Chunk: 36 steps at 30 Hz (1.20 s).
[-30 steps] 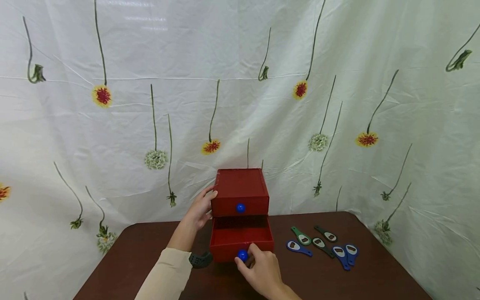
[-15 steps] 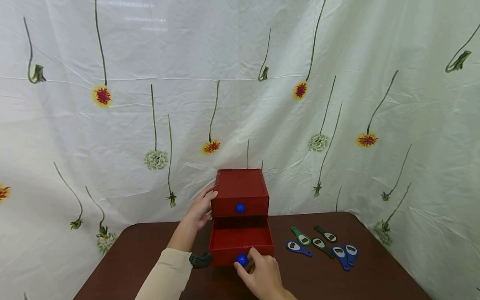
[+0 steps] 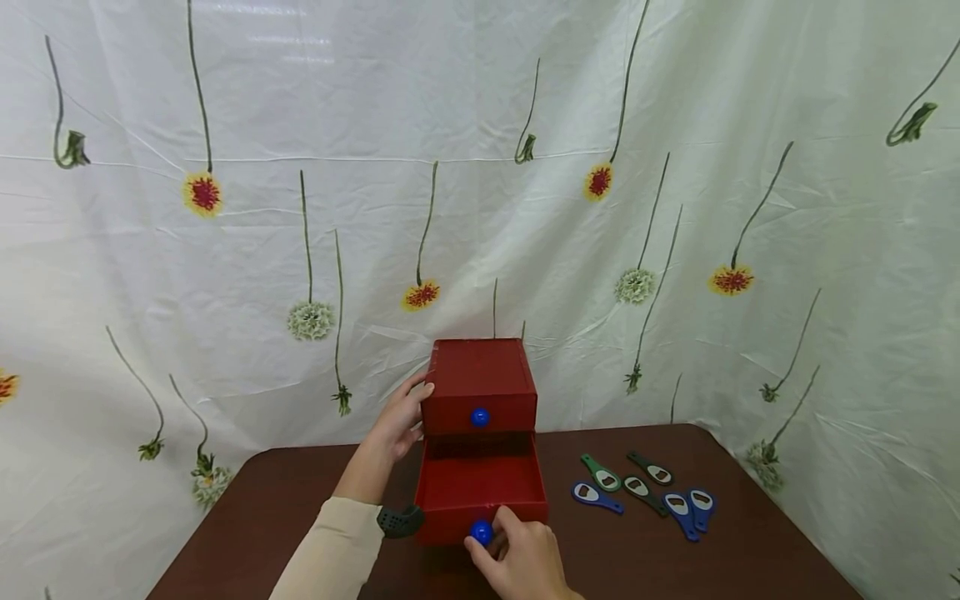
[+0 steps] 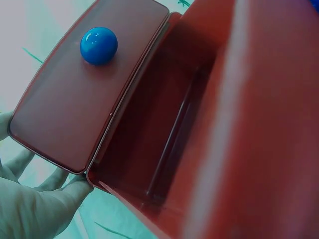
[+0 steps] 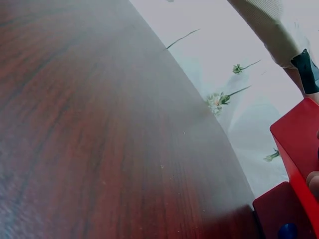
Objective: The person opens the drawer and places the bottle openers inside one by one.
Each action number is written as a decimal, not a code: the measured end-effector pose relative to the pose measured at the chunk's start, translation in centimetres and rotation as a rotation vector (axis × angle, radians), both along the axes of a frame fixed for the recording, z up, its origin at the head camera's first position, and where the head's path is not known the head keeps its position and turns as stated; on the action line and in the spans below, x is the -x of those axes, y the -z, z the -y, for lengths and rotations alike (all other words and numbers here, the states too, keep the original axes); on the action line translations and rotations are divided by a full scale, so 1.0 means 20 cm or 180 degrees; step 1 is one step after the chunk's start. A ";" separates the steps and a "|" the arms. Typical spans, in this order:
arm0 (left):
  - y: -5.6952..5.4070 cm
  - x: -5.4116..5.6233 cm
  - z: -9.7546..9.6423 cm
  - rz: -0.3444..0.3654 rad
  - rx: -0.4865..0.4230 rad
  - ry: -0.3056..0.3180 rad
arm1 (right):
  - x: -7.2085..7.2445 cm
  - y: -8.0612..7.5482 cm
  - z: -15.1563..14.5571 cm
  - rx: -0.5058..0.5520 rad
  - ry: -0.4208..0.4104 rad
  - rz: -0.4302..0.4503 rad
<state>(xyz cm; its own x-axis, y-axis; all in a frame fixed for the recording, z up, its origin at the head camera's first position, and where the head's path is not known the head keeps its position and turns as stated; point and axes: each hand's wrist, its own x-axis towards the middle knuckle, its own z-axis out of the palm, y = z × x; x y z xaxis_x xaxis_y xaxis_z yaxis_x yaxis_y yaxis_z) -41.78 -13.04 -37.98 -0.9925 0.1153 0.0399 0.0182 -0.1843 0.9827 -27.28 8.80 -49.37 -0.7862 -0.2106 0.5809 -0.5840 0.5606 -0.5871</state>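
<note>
A small red drawer cabinet (image 3: 480, 371) stands on the table with a blue knob (image 3: 480, 417) on its closed upper drawer. Its lower drawer (image 3: 482, 487) is pulled well out, and no items show inside it. My right hand (image 3: 521, 558) pinches that drawer's blue knob (image 3: 482, 532) between thumb and fingers. In the right wrist view only a fingertip and part of the red drawer (image 5: 299, 134) show at the right edge. My left hand (image 3: 397, 421) rests against the cabinet's left side, its fingers (image 4: 30, 204) spread along it in the left wrist view.
Several bottle openers lie on the brown table (image 3: 300, 517) right of the cabinet, among them a green one (image 3: 600, 472), a blue one (image 3: 596, 497) and a dark green one (image 3: 643, 495). A white flower-print curtain (image 3: 480, 225) hangs behind. A dark band (image 3: 401, 521) circles the left wrist.
The lower drawer has slid farther out toward me, with my right hand moving along on its knob. My left hand has stayed on the cabinet's side. The bottle openers have not moved.
</note>
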 end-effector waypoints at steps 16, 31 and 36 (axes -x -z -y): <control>0.01 0.01 0.01 0.0017 -0.0022 0.0007 | -0.03 0.03 -0.01 -0.0239 -0.0003 -0.0259; 0.00 0.00 0.01 0.0040 -0.0025 0.0028 | -0.06 -0.12 -0.09 -0.0388 -0.0323 -0.0156; 0.01 0.01 0.01 0.0029 -0.0031 0.0027 | -0.05 -0.19 -0.11 -0.0340 -0.0369 -0.0511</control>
